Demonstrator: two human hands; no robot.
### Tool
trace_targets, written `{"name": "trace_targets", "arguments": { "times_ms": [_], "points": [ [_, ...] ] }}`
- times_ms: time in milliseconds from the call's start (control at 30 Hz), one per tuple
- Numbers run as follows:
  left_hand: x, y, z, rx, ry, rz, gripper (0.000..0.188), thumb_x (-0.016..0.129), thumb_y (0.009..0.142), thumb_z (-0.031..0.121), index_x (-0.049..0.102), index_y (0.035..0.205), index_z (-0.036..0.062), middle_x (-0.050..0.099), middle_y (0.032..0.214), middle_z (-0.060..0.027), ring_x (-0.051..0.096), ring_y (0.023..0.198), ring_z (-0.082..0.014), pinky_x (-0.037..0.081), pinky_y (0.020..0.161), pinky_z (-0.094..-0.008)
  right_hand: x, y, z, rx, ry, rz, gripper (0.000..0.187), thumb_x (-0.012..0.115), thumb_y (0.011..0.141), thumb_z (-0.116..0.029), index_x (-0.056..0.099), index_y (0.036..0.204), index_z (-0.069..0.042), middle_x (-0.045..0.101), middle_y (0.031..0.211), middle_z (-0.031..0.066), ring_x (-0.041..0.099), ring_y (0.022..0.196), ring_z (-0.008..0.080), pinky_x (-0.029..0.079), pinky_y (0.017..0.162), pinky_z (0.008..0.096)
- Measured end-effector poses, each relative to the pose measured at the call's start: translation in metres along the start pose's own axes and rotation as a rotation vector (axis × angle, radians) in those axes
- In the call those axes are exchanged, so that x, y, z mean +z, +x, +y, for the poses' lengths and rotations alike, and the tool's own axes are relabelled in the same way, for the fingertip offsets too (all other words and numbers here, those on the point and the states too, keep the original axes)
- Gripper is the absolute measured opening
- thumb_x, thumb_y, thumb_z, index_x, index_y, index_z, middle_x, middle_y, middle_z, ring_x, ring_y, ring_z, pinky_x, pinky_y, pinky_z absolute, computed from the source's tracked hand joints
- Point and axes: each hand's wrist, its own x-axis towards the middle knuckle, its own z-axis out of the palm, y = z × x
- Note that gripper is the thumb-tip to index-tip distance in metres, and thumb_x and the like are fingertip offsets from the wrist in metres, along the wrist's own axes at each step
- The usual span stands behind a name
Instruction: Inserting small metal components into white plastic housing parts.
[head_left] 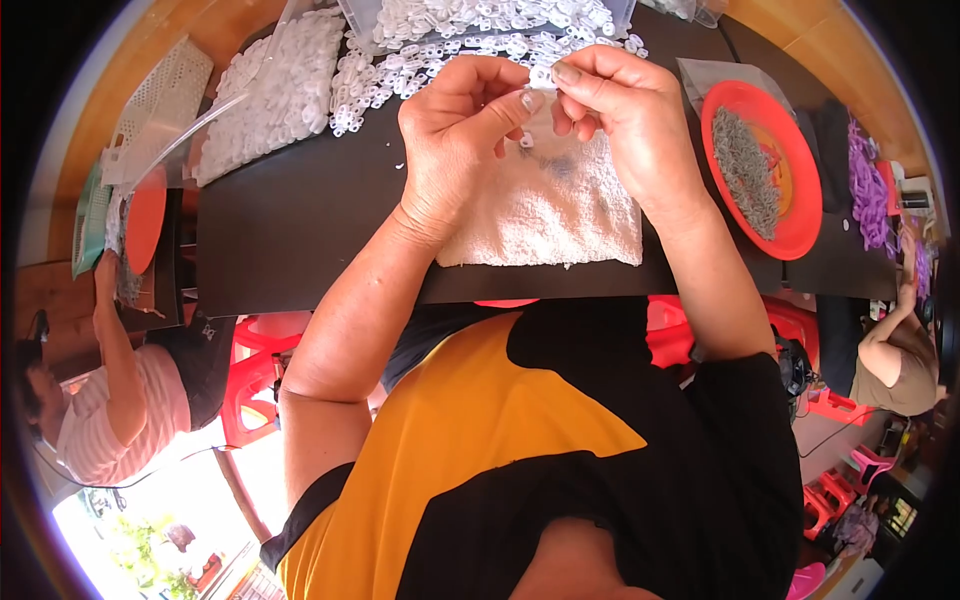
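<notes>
Above a white towel [540, 225] my two hands meet at a small white plastic piece [541, 76], which has an opening in it. My right hand [630, 120] pinches it between thumb and forefinger. My left hand [465, 125] is closed at its other side, thumb and forefinger against the piece. A second small white piece [526, 140] shows just below the left fingertips. Whether a metal part sits between the fingers is too small to tell. Just beyond the hands lies a spread of similar white pieces [385, 80].
A clear bin [360, 25] of white pieces stands at the back. Bagged white pieces [275, 95] lie at the left. An orange-red plate [800, 215] at the right holds small grey metal parts [745, 170]. Other people sit at left [120, 410] and right [895, 365].
</notes>
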Motion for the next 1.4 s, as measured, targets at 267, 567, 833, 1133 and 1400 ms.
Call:
{"name": "trace_targets", "arguments": {
  "times_ms": [267,567,833,1133,1400],
  "points": [
    [-0.001,0.001,-0.006,0.14,0.014,-0.046,0.026,0.07,0.081,-0.004,0.063,0.105,0.0003,0.067,0.087,-0.0046,0.061,0.074,-0.0085,0.045,0.056,-0.02,0.002,-0.001,-0.001,-0.006,-0.019,-0.045,0.013,0.063,0.089,-0.013,0.068,0.086,-0.001,0.057,0.066,-0.0004,0.055,0.06,0.0083,0.04,0.055,0.0203],
    [-0.002,0.001,-0.012,0.248,0.016,-0.078,0.025,0.075,0.078,-0.003,0.064,0.1,0.0001,0.063,0.08,-0.0011,0.06,0.074,-0.0065,0.053,0.067,-0.0203,-0.001,-0.003,-0.006,-0.005,-0.059,-0.105,0.017,0.061,0.091,-0.014,0.066,0.087,0.001,0.055,0.066,-0.0002,0.054,0.059,0.0091,0.041,0.056,0.0205],
    [-0.001,-0.006,-0.001,0.422,0.201,-0.044,0.021,0.079,0.074,-0.001,0.064,0.088,0.0,0.064,0.075,-0.0031,0.061,0.068,-0.0064,0.052,0.062,-0.0202,0.01,-0.01,-0.01,0.004,-0.067,-0.108,0.016,0.062,0.088,-0.014,0.066,0.082,0.0,0.055,0.064,-0.0004,0.049,0.056,0.0062,0.037,0.053,0.0205],
    [0.002,-0.001,-0.012,0.324,0.112,0.003,0.033,0.081,0.072,0.001,0.062,0.099,0.0012,0.06,0.077,-0.0013,0.056,0.067,-0.0054,0.05,0.061,-0.0196,0.013,-0.012,-0.011,-0.064,-0.085,-0.016,0.015,0.063,0.087,-0.013,0.066,0.081,0.0,0.052,0.063,-0.0024,0.046,0.057,0.0049,0.037,0.054,0.0203],
    [0.001,-0.001,-0.01,0.382,0.226,-0.023,0.034,0.081,0.071,0.0,0.063,0.1,0.0027,0.059,0.079,-0.001,0.056,0.068,-0.0055,0.05,0.061,-0.0195,0.009,-0.009,-0.009,-0.057,-0.104,-0.021,0.015,0.061,0.088,-0.014,0.066,0.085,0.001,0.048,0.063,-0.004,0.044,0.058,0.0051,0.037,0.056,0.0203]
  ]
}}
